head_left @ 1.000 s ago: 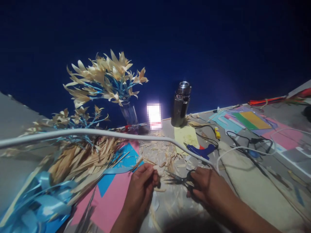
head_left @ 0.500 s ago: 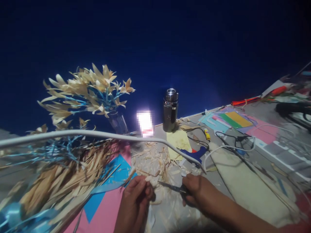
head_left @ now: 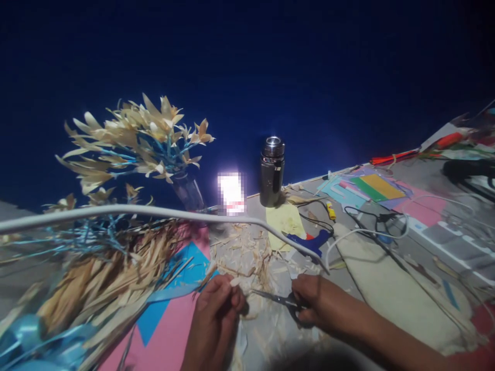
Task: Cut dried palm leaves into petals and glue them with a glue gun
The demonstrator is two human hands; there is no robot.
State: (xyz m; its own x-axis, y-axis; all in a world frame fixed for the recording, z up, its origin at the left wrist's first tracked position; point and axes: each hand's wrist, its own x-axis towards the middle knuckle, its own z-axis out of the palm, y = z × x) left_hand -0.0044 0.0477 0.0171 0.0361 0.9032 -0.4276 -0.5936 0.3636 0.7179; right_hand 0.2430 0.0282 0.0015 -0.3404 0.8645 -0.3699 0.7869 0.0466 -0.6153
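My left hand (head_left: 218, 309) is closed in a pinch on a small pale husk piece (head_left: 234, 282) at its fingertips. My right hand (head_left: 315, 304) grips a pair of dark scissors (head_left: 276, 299) whose blades point left toward the husk piece and lie low over the table. Pale husk scraps (head_left: 247, 252) litter the grey table just beyond both hands.
A white cable (head_left: 154, 212) arcs across the view above the hands. Dried husk strips with blue ribbon (head_left: 96, 273) pile up at left on pink and blue paper (head_left: 174, 314). Behind stand a vase of husk flowers (head_left: 147, 139), a metal flask (head_left: 271, 171) and a blue glue gun (head_left: 309, 241).
The scissors' blades have closed and moved left toward the husk piece. My left hand lifted the piece slightly, and the view shifted left, then steadied.
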